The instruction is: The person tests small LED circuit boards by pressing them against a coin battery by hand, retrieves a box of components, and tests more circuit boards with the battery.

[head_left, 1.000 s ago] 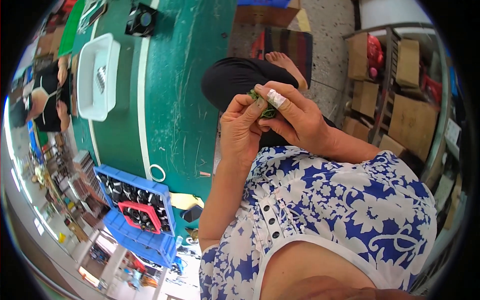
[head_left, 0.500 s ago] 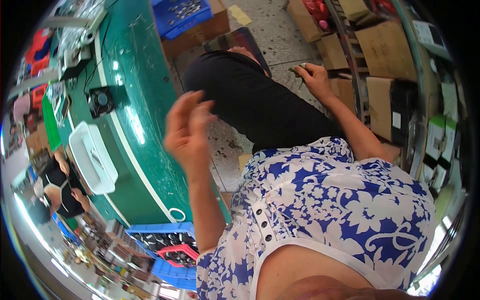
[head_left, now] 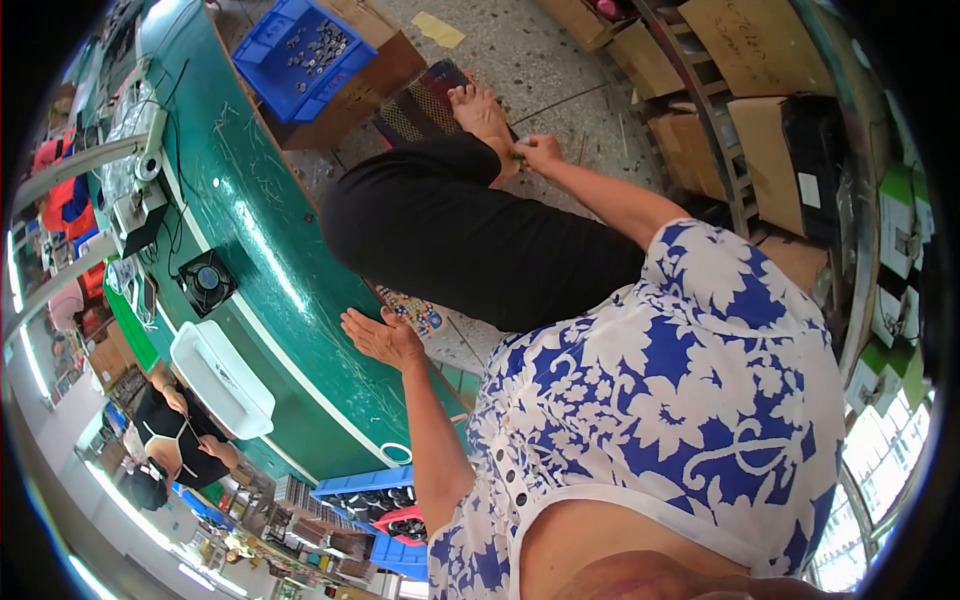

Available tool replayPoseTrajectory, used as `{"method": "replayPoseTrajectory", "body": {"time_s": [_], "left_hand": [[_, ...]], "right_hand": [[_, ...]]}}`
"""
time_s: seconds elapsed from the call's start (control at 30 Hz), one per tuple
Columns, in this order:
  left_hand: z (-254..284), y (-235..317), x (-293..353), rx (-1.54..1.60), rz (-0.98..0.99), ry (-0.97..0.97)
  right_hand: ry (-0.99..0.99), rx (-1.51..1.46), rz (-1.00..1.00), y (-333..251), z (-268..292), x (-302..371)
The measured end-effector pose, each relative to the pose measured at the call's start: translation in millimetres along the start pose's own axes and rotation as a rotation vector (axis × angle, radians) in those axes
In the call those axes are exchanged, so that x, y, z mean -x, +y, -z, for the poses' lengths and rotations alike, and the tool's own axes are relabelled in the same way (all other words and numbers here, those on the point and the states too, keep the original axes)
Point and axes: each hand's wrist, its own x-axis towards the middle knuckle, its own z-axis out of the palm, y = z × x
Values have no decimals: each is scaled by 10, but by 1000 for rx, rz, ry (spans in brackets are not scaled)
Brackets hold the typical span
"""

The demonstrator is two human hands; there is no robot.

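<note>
My left hand lies at the edge of the green table, holding nothing, its fingers stretched out. Down past my bent leg in black trousers, my right hand is at the ankle of a bare foot. Its fingers are pinched together around a small dark green thing, mostly hidden, whose kind I cannot make out. The foot rests by a dark woven mat on the floor.
A blue bin of small metal parts stands on a cardboard box beyond the table. On the table are a fan and a white tray. Boxes fill a rack at right. Another person sits across the table.
My left hand has come down from mid-air to the table edge. My right hand has moved left to the ankle. The bare foot now shows more fully, and the view has shifted.
</note>
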Motion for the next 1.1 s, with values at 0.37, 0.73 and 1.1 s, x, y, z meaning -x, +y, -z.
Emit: {"method": "replayPoseTrajectory", "body": {"time_s": [0.37,0.73,1.1], "left_hand": [[109,-57,178,25,-46,1],[242,198,222,118,-47,33],[236,241,260,110,-88,13]], "right_hand": [[-68,-103,-3,168,224,-346],[209,-87,-29,181,544,-295],[375,223,55,297,586,-420]]}}
